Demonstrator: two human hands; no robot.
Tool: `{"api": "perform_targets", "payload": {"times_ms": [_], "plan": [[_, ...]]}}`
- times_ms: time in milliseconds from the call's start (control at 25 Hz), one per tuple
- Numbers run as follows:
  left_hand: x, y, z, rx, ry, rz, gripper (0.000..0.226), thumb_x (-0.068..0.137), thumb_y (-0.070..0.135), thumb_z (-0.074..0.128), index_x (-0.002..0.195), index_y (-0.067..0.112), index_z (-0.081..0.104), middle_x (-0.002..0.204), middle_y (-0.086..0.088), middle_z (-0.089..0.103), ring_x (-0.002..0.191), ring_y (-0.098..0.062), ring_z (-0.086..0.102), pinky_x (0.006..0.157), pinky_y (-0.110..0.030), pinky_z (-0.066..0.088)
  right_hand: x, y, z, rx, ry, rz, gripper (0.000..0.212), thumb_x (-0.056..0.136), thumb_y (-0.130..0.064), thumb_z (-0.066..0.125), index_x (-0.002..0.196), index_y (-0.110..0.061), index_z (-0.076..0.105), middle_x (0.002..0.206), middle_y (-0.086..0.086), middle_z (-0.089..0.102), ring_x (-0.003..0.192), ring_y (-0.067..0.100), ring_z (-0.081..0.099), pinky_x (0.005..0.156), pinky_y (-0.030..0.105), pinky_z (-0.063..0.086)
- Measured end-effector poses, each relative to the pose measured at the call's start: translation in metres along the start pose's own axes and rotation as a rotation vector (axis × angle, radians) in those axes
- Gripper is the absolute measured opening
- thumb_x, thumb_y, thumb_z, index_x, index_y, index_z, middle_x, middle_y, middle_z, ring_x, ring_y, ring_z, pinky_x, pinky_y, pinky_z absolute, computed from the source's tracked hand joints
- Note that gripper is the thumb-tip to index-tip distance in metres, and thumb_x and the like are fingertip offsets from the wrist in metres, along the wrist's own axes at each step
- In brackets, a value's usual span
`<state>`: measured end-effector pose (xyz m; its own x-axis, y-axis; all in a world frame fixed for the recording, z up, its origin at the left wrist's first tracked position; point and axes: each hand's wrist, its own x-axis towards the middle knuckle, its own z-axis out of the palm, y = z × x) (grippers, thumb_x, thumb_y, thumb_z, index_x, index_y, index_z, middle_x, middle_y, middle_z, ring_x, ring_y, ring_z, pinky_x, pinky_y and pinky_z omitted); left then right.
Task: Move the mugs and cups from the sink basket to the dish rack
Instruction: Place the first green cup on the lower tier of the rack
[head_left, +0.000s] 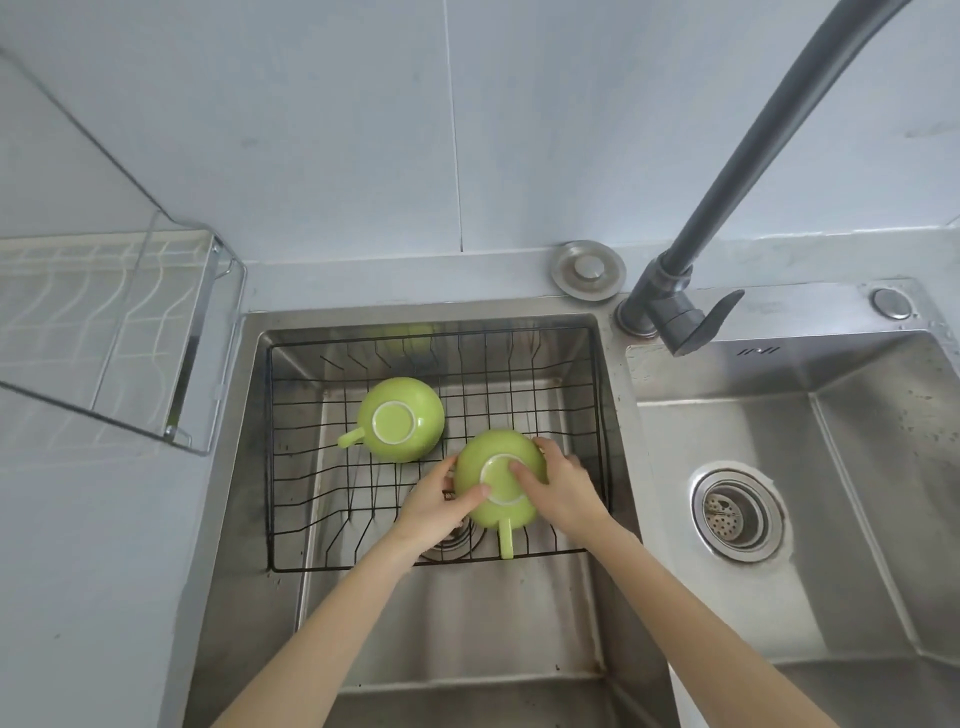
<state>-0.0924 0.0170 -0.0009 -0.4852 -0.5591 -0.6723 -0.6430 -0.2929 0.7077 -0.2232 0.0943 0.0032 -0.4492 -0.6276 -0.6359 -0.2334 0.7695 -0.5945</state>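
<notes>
Both forearms reached down into the left sink basin, hands wrapped round one upside-down green mug.

The left hand (436, 501) and right hand (558, 486) clasped the near mug (498, 467) from either side, handle pointing toward the camera, over the black wire sink basket (597, 415). The second green mug (402, 418) sat inverted further back in it. The dish rack (119, 332) was off left on the bench (78, 545).

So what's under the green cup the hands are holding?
Under the near green cup you can see the black wire sink basket and the steel sink floor below it. The cup is upside down and both hands cover its sides, so whatever sits directly beneath or inside it is hidden.
</notes>
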Motion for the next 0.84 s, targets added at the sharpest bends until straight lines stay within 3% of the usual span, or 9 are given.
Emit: {"api": "perform_targets", "payload": {"times_ms": [160,320,360,440,480,680,840], "plan": [[-0.036,0.005,-0.012,0.000,-0.019,0.075,0.061,0.084,0.017,0.062,0.137,0.020,0.032,0.109,0.005,0.052,0.096,-0.015,0.054,0.067,-0.014,0.048,-0.030,-0.014,-0.009,0.008,-0.005,-0.043,0.058,0.093,-0.042,0.045,0.143,-0.017,0.030,0.134,0.020,0.042,0.121,0.030,0.045,0.086,0.026,0.034],[-0.077,0.011,-0.019,0.072,-0.046,0.207,0.077,0.082,0.005,0.063,0.142,0.018,0.017,0.132,-0.005,0.039,0.103,-0.014,0.048,0.068,-0.001,0.046,-0.060,-0.028,-0.011,0.022,0.012,-0.090,0.054,0.094,-0.042,0.042,0.141,-0.016,0.034,0.134,0.019,0.045,0.127,0.028,0.039,0.090,0.028,0.034],[-0.085,0.012,-0.020,0.122,-0.044,0.233,0.082,0.081,0.006,0.064,0.143,0.017,0.013,0.136,-0.005,0.033,0.108,-0.015,0.046,0.077,-0.002,0.045,-0.068,-0.031,-0.011,0.022,0.014,-0.110,0.054,0.094,-0.042,0.042,0.140,-0.016,0.035,0.134,0.018,0.046,0.128,0.027,0.039,0.089,0.027,0.033],[-0.098,0.010,-0.025,0.194,-0.013,0.274,0.089,0.079,0.008,0.066,0.144,0.016,0.006,0.144,-0.005,0.024,0.122,-0.021,0.041,0.097,-0.018,0.040,-0.083,-0.036,-0.009,0.012,0.019,-0.159,0.053,0.094,-0.042,0.041,0.140,-0.016,0.035,0.132,0.016,0.048,0.128,0.025,0.038,0.090,0.027,0.033],[-0.105,0.008,-0.028,0.213,0.003,0.294,0.091,0.079,0.010,0.067,0.144,0.015,0.005,0.146,-0.006,0.022,0.127,-0.023,0.039,0.100,-0.023,0.037,-0.092,-0.039,-0.008,0.001,0.022,-0.184,0.053,0.094,-0.041,0.041,0.140,-0.016,0.036,0.130,0.015,0.048,0.127,0.025,0.039,0.092,0.028,0.035],[-0.135,-0.006,-0.049,0.217,0.055,0.362,0.098,0.075,0.016,0.072,0.145,0.016,0.004,0.148,-0.005,0.023,0.129,-0.024,0.039,0.103,-0.027,0.035,-0.129,-0.053,0.008,-0.094,0.046,-0.270,0.060,0.090,-0.045,0.049,0.141,-0.018,0.033,0.125,0.015,0.048,0.124,0.027,0.043,0.099,0.031,0.037],[-0.158,-0.016,-0.074,0.165,0.080,0.401,0.094,0.074,0.015,0.073,0.144,0.018,0.011,0.141,-0.002,0.033,0.116,-0.021,0.047,0.093,-0.022,0.040,-0.152,-0.063,0.027,-0.126,0.012,-0.349,0.077,0.077,-0.052,0.060,0.143,-0.025,0.028,0.129,0.009,0.054,0.124,0.026,0.047,0.107,0.040,0.040]]}}
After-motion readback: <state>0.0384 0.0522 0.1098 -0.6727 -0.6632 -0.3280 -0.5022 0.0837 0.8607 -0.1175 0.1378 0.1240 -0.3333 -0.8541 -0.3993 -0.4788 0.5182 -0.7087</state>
